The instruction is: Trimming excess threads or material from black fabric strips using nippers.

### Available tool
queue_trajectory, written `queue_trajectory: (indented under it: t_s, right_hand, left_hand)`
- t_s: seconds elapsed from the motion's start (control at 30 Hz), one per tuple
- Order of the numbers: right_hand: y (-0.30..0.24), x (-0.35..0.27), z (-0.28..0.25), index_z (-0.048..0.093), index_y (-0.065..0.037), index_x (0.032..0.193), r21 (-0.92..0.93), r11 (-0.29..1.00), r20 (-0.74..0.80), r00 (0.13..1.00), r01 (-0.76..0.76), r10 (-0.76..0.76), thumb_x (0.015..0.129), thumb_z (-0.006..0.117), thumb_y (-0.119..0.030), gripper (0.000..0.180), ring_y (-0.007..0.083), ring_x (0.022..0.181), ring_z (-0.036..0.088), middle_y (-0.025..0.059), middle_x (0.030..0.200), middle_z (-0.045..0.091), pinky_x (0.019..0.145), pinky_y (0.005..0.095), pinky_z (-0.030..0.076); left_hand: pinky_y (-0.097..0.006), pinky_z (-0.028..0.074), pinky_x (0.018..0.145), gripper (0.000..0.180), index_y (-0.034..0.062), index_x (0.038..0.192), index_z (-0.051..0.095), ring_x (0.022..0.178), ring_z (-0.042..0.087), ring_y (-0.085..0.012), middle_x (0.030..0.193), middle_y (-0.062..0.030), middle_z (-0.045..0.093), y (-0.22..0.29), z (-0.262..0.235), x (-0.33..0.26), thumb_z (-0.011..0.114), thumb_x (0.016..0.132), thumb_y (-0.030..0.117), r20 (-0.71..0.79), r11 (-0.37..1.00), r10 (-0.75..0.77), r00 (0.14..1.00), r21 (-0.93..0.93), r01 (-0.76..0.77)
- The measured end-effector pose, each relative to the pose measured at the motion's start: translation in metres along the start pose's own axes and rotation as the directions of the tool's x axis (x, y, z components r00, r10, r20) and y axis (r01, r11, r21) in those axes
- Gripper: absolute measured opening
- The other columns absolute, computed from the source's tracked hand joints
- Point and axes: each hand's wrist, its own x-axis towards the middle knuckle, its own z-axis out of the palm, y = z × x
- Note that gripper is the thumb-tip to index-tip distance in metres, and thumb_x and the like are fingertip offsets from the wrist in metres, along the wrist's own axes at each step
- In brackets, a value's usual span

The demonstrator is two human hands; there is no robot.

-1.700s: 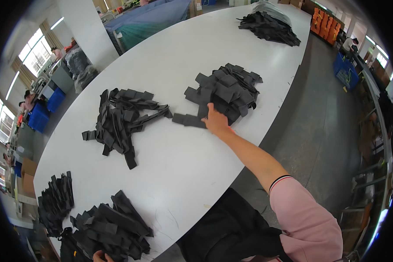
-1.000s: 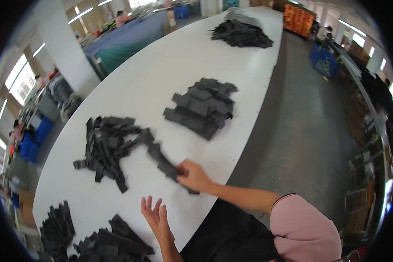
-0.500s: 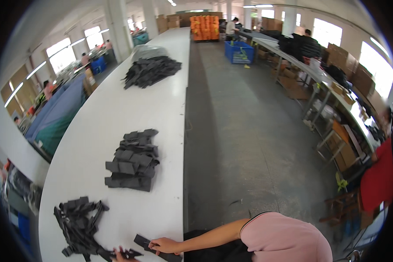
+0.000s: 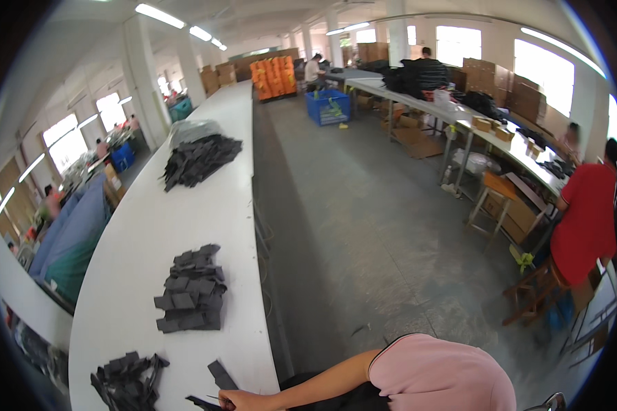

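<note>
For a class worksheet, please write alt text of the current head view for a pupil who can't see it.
A person's right hand, partly cut off by the lower edge, has dark strips beside it on a long white table. Three dark heaps line the table; across the aisle is someone in red.

- Before you, a flat, dark-grey strip (image 4: 221, 375) slants over the white table (image 4: 240, 301).
- Left of it, you have a loose, tangled strip pile (image 4: 120, 389).
- Farther from you, a strip stack (image 4: 190, 293) lies in overlapping rows.
</note>
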Motion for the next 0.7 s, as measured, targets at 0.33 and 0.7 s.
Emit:
queue_trajectory:
  t_s: [0.33, 0.7]
  right_hand:
    - [0.017, -0.027, 0.012, 0.052, -0.003, 0.107, -0.279, 0.956, -0.167, 0.976, 0.09, -0.141, 0.077, 0.06, -0.007, 0.032, 0.0363, 0.092, 0.051, 0.0164, 0.105, 0.048, 0.077, 0.0439, 0.042]
    - [0.029, -0.045, -0.014, 0.067, -0.005, 0.1, -0.143, 0.985, -0.161, 0.984, -0.099, 0.075, 0.068, 0.054, -0.003, 0.035, 0.0279, 0.09, 0.064, 0.0173, 0.099, 0.067, 0.08, 0.0382, 0.048]
  left_hand:
    - [-0.035, 0.05, 0.068, 0.029, -0.0085, 0.109, 0.057, 0.076, 0.059, -0.0254, 0.092, -0.0191, 0.063, 0.012, -0.018, -0.024, 0.051, 0.083, 0.003, 0.026, 0.932, 0.128, 0.991, 0.337, -0.13]
    - [-0.039, 0.046, 0.062, 0.037, -0.008, 0.1, 0.059, 0.069, 0.055, -0.0289, 0.085, -0.0226, 0.062, 0.037, -0.01, -0.052, 0.048, 0.095, 0.027, 0.172, 0.908, 0.025, 0.985, 0.408, -0.095]
